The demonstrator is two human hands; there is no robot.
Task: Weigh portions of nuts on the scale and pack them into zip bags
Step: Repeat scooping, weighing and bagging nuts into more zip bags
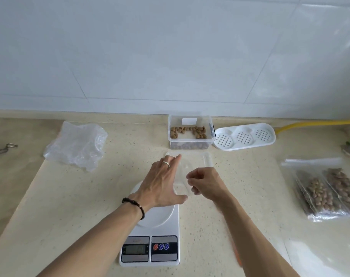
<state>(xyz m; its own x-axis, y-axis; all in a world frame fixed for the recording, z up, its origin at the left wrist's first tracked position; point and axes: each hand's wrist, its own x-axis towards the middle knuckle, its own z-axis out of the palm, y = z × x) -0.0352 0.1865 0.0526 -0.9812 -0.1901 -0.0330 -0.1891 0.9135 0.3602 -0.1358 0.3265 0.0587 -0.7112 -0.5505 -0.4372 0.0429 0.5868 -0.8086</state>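
Observation:
A white digital scale (150, 248) lies at the front centre with its display lit. My left hand (162, 182) hovers over the scale's round platform (162, 216), fingers straight and thumb spread, touching a clear plastic item (182, 180) whose shape is hard to make out. My right hand (205, 181) is just right of it, fingers curled, pinching the same item's edge. Behind them, a clear box (190, 140) holds brown nuts (188, 130); its clear lid (207, 159) lies flat in front of it. Filled zip bags (326, 194) lie at the right.
A crumpled plastic bag (76, 146) lies at the back left, metal tongs (2, 149) at the left edge. A white perforated tray (244, 136) sits beside the nut box, a yellow hose (310, 123) behind it. Empty clear bags (320, 256) lie front right.

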